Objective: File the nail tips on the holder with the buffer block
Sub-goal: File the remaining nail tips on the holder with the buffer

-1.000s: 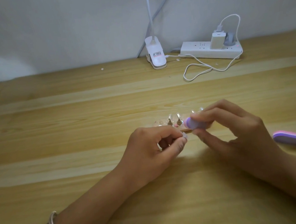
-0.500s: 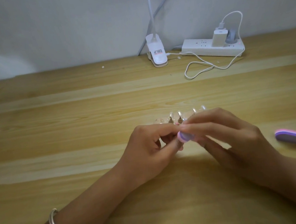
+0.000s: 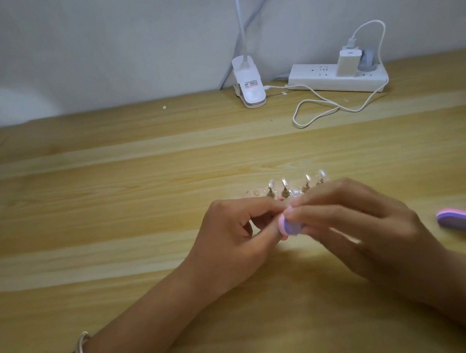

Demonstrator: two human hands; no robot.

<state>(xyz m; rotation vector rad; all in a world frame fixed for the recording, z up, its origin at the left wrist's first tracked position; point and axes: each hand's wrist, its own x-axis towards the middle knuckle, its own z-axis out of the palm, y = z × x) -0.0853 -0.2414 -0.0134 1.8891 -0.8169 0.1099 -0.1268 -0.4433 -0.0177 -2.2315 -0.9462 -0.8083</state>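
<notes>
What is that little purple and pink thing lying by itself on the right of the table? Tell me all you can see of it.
The loose buffer block is a small oblong pad with rounded ends. It has a purple top face and a pink layer along its far edge, and it looks like foam. It lies flat on the wooden table, off to the right of the right hand and apart from it. Only the table touches it.

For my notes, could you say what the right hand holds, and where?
The right hand pinches the buffer block behind its exposed rounded end.
</notes>
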